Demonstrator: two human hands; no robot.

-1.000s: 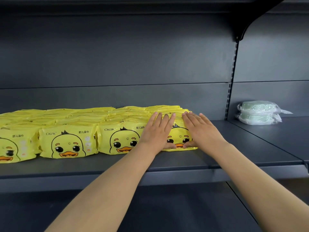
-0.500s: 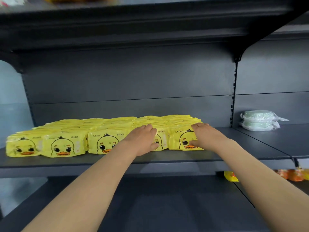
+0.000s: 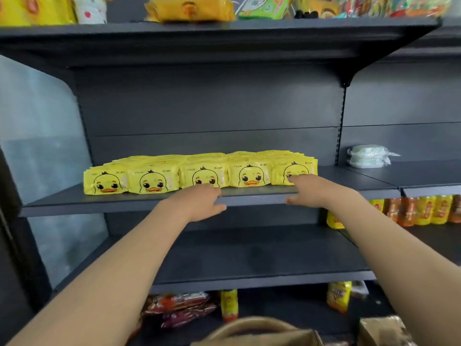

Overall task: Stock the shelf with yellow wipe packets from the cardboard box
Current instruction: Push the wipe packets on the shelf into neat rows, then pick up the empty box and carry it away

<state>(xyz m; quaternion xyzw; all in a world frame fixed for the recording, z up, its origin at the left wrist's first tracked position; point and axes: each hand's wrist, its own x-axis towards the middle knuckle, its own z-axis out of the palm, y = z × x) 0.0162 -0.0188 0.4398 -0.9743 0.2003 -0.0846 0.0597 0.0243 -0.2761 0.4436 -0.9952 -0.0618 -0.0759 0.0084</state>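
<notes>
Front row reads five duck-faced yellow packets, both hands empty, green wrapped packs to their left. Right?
Not quite. The head view shows the green wrapped packs to the right of the yellow packets, on the adjoining shelf section. The rest holds: five duck faces in front, left hand and right hand empty.

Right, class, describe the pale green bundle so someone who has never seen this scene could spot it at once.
Start at the dark shelf carrying the row of yellow duck packets, then cross the slotted upright to the right-hand bay. There sits the pale green bundle: two round-edged packs stacked in clear wrap, the only green thing on that level.
</notes>
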